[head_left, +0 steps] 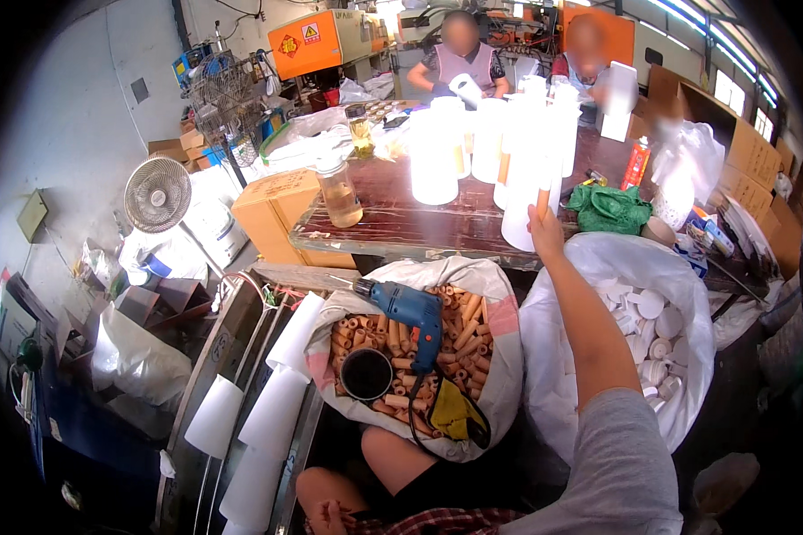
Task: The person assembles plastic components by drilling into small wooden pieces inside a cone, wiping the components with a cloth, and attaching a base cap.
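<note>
My right hand (546, 230) reaches across to the table and closes round a tan tube-shaped handle (542, 200) on a white tapered container (519, 223). That container stands upright at the table's near edge, in front of several others like it, which are washed out by glare. At the lower edge my left hand (330, 519) is by my leg; whether it holds anything is unclear. Before my knees, a cloth sack (500, 357) is filled with tan tubes (462, 343). On them lie a blue power drill (409, 308) and a dark round cup (366, 374).
White tapered containers (272, 415) lie in a metal rack at left. A bag of white lids (651, 343) stands right. The dark red table (388, 201) carries a jar (339, 198), a green bag (608, 209) and a spray can (636, 163). Two people sit behind it; a fan (157, 193) is left.
</note>
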`<state>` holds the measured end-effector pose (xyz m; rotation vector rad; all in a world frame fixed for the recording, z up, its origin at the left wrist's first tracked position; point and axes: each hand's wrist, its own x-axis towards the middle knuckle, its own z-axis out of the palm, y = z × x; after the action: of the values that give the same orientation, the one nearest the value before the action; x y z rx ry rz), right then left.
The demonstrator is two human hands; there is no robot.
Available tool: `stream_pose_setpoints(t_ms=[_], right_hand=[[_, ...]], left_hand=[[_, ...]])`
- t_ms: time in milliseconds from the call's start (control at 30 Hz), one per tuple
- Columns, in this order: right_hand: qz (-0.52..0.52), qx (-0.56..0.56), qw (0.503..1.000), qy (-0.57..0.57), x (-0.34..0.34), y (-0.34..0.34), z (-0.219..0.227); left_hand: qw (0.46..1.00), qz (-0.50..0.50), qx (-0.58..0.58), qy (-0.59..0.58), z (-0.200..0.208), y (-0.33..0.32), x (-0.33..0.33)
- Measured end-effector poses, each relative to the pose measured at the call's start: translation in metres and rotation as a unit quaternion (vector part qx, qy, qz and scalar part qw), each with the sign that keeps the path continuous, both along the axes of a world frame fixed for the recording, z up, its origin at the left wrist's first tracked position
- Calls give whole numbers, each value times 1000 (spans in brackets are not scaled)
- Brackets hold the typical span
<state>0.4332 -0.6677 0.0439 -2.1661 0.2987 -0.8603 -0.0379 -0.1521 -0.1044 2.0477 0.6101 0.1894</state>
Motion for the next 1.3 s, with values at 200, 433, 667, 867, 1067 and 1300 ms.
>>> stream_pose_setpoints(t_ms=[200, 433, 667, 867, 1067, 1300], right_hand=[[3, -42, 986, 160, 54, -23, -11], [134, -150, 965, 169, -26, 43, -28], [192, -446, 867, 108, -148, 104, -56], [91, -514, 846, 104, -169, 63, -75], [54, -455, 885, 78, -154, 78, -103], [35, -428, 899, 79, -153, 88, -112]], left_hand=[[999, -21, 31, 18, -3, -5, 2], [973, 53, -223, -16, 51, -29, 24], [930, -59, -353, -79, 0, -26, 47], [915, -142, -368, -81, -3, -28, 33], [931, -166, -318, -60, 5, -28, 33], [954, -186, -233, -21, 8, -32, 36]])
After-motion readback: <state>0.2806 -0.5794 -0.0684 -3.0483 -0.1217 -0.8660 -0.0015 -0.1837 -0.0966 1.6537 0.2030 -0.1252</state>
